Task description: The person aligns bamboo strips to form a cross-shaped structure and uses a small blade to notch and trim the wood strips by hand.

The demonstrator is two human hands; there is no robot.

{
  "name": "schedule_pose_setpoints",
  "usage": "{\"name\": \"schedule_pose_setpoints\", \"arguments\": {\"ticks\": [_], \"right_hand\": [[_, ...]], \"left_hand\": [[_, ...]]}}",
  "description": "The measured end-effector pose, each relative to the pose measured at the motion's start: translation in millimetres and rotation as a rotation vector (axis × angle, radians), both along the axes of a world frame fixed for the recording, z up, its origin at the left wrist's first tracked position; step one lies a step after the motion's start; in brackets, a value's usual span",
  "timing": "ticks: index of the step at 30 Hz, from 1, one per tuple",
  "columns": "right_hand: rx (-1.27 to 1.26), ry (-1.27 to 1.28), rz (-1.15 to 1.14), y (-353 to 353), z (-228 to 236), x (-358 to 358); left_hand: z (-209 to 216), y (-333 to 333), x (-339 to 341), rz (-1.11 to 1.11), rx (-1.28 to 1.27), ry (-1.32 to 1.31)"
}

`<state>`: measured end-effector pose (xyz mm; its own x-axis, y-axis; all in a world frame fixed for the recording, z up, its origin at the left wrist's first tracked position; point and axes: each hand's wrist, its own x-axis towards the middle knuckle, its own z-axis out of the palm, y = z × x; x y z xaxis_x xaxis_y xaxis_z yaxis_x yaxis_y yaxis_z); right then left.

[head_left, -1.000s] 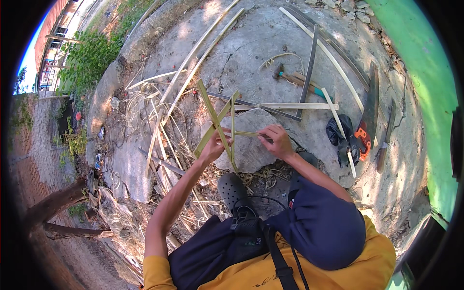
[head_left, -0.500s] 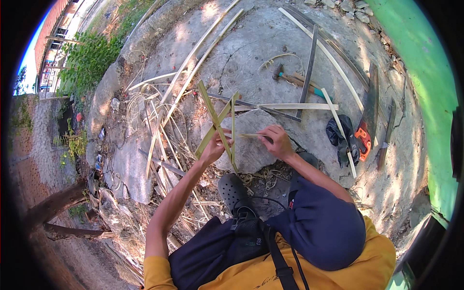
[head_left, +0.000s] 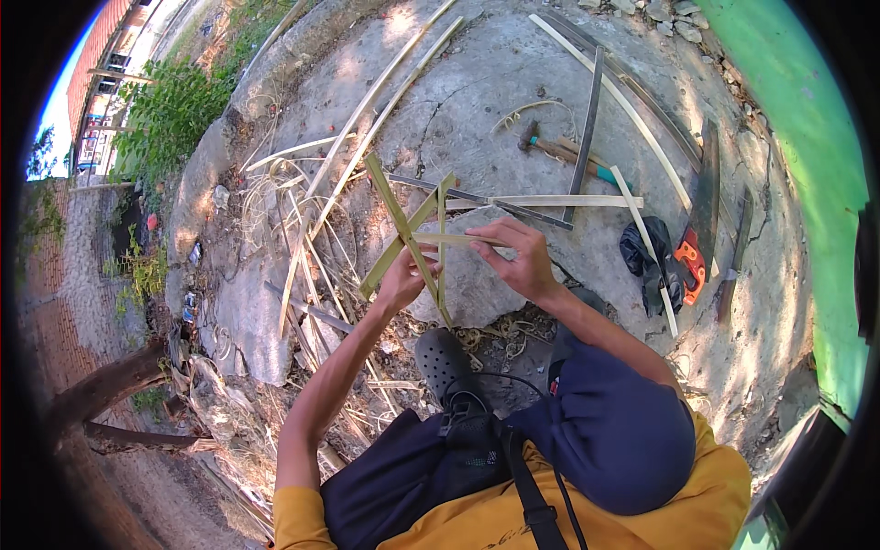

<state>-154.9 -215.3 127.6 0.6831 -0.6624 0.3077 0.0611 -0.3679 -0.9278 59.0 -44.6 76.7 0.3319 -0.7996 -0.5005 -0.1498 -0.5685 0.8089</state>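
Left hand (head_left: 406, 281) grips crossed-strip frame (head_left: 389, 197), right hand (head_left: 521, 258) pinches thin strip (head_left: 454, 239) overlapping it; concrete (head_left: 477, 101) spreads ahead, green wall (head_left: 830, 183) bounds right, shirt script (head_left: 501, 541) illegible.

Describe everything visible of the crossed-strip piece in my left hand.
The crossed-strip piece looks like flat greenish-tan bamboo: two wider strips form an X, with a narrower strip running upright in view on the right. The left hand grips it near the crossing. A thin pale strip in the right hand overlaps it; contact is unclear.
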Motion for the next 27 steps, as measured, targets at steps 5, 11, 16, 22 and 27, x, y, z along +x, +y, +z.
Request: {"name": "schedule_pose_setpoints", "arguments": {"ticks": [5, 11, 16, 22, 27], "right_hand": [[-0.116, 0.022, 0.006, -2.2, 2.2, 2.6], [-0.155, 0.035, -0.009, -1.0, -5.4, -2.5], [-0.188, 0.132, 0.03, -8.7, -19.6, -8.8], [-0.156, 0.159, 0.044, -16.2, -40.2, -14.0], [-0.141, 0.209, 0.053, -14.1, -61.7, -20.7]], "left_hand": [[2.2, -0.9, -3.4, 0.005, 0.0, -0.008], [9.9, -2.1, -9.5, -0.019, -0.022, -0.047], [13.2, -5.9, -18.3, -0.051, -0.071, -0.126], [10.7, -14.4, -24.9, -0.103, -0.086, -0.238], [21.0, -25.4, -35.5, -0.111, -0.069, -0.198]]}}
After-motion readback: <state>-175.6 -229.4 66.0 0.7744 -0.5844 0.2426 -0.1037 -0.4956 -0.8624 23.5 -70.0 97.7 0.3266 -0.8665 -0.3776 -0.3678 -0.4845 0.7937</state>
